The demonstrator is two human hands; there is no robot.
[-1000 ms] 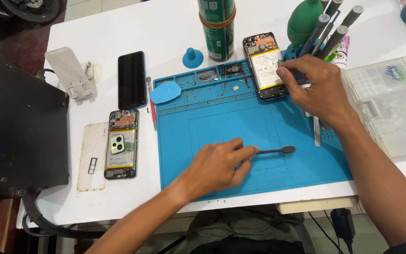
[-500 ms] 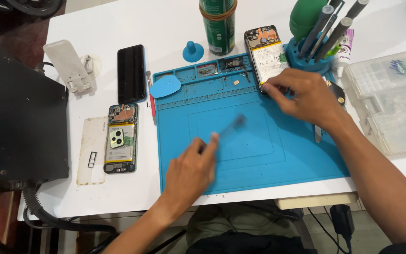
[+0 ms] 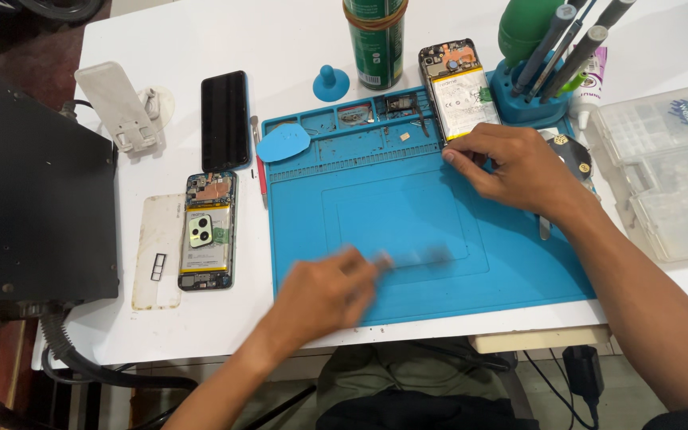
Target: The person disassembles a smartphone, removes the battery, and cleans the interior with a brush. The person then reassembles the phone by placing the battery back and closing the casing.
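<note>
A blue work mat (image 3: 408,199) covers the middle of the white table (image 3: 216,48). My left hand (image 3: 320,296) is over the mat's near edge, blurred by motion, with its fingers closed on a thin dark tool (image 3: 417,256) that points right. My right hand (image 3: 519,169) rests at the mat's far right. Its fingertips pinch the near end of an opened phone (image 3: 459,86), which lies back-off with its battery showing.
Left of the mat lie a second opened phone (image 3: 207,231), a clear case (image 3: 157,251) and a black screen (image 3: 225,119). At the back stand a green can (image 3: 376,40) and a blue tool holder (image 3: 529,99). A clear parts box (image 3: 670,171) is at the right, a black unit (image 3: 33,191) at the left.
My left hand has swept the thin tool back towards the mat's near edge and is now blurred. My right hand has slid down to the phone's near end.
</note>
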